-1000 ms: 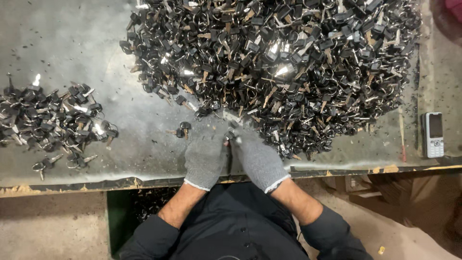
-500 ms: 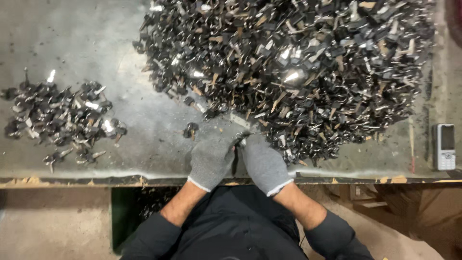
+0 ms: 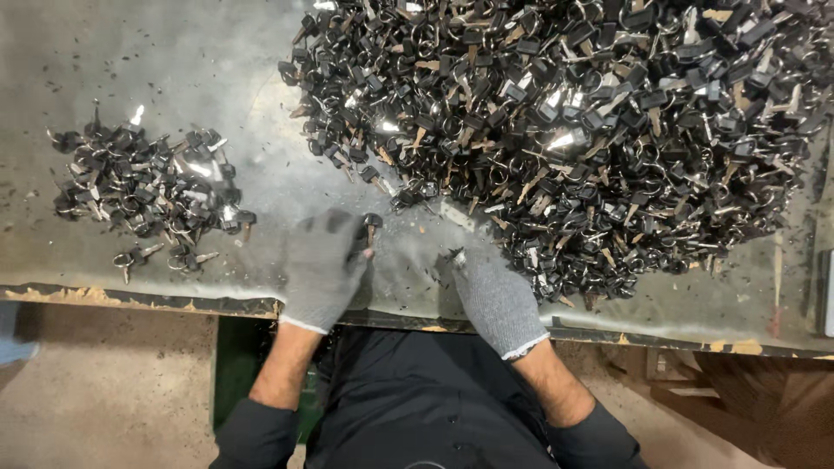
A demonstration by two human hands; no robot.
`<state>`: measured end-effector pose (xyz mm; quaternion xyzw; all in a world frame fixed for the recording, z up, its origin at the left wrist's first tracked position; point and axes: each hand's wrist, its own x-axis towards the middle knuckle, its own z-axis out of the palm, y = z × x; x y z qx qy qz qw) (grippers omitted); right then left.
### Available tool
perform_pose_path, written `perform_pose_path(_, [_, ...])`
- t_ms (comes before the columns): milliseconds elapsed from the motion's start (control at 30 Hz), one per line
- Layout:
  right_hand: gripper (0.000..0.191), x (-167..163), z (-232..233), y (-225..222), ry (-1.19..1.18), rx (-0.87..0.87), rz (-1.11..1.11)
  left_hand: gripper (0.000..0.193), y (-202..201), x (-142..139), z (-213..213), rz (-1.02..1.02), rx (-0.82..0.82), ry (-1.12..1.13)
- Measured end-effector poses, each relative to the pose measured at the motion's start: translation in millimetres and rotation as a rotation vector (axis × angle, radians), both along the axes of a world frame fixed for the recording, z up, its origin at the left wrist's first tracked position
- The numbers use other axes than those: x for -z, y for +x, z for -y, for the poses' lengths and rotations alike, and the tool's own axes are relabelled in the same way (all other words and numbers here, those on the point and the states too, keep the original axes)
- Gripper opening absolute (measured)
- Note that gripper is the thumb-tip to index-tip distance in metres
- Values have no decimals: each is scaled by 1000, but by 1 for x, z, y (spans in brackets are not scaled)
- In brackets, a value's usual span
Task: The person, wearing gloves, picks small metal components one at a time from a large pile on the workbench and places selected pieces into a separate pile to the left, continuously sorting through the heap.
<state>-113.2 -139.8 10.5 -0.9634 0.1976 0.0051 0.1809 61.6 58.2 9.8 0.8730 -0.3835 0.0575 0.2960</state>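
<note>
Both my hands wear grey knit gloves and rest at the near edge of a metal-topped table (image 3: 217, 69). My left hand (image 3: 321, 269) pinches a black-headed key (image 3: 372, 224) at its fingertips. My right hand (image 3: 497, 297) is about a hand's width to the right, fingers curled at the near edge of a large heap of black-headed keys (image 3: 573, 122). Something small and bright shows at its fingertips, too blurred to name. A smaller pile of keys (image 3: 148, 191) lies to the left of my left hand.
A few loose keys (image 3: 130, 257) lie near the small pile. The table's chipped front edge (image 3: 130, 300) runs just below my hands. A green bin (image 3: 234, 369) stands under the table. A light-coloured device (image 3: 828, 291) shows at the right border.
My hands, held together at the heap's edge before, have moved apart. The left hand has swung left with a key in it. The view has shifted right.
</note>
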Motion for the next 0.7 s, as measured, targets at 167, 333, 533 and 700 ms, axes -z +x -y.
perform_pose_path(167, [57, -10, -5, -3, 23, -142, 209, 15, -12, 8, 33, 18, 74, 100])
perform_pose_path(333, [32, -10, -3, -4, 65, -381, -416, 16, -51, 12, 68, -383, 361, -55])
perform_pose_path(533, [48, -2, 5, -7, 77, 95, -245, 27, -40, 31, 83, -100, 336, -21])
perform_pose_path(700, [50, -4, 7, -7, 127, -12, -23, 40, -41, 36, 74, -296, 201, -43])
